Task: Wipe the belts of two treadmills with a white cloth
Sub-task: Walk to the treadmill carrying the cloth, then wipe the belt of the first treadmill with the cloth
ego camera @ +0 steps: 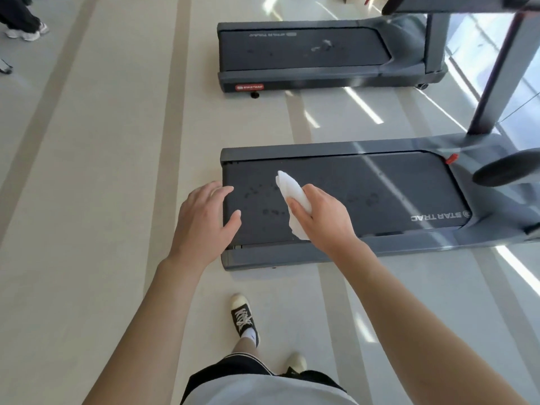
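Right hand (321, 217) grips cloth (290, 197) above smudged near belt (365, 194), left hand (204, 217) open; far belt (292, 48) equally smudged, so wiping seems barely begun.

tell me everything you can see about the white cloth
The white cloth looks soft and thin, like a folded or bunched wipe, plain and unmarked. The right hand grips it round the middle, so one crumpled end sticks out beyond the fingers and the other hangs below the palm. It sits over the dark belt of the near treadmill, above its smudges; whether it touches the belt is unclear.
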